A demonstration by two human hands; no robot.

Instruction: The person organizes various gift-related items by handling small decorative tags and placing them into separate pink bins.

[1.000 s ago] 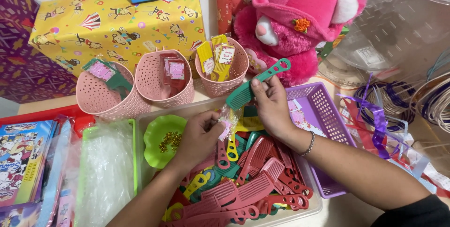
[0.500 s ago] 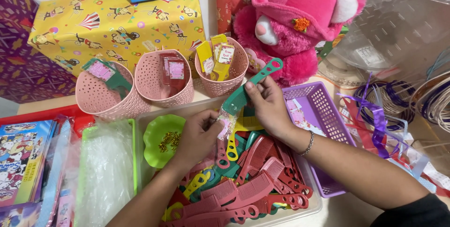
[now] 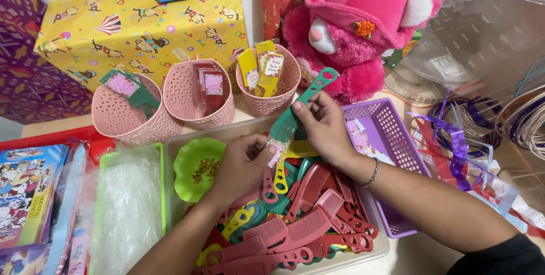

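My right hand grips a green comb by its toothed part, the handle with its round hole pointing up to the right. My left hand pinches a small pink printed tag at the comb's lower end. Both hands hover over a clear tub filled with several red, green and yellow combs.
Three pink mesh baskets hold tagged combs at the back. A green dish holds small gold pins. A purple basket sits to the right, a pink plush bear behind it. Clear bags and booklets lie left.
The green comb and both hands have shifted only slightly; my fingers keep working the tag at the comb's lower end.
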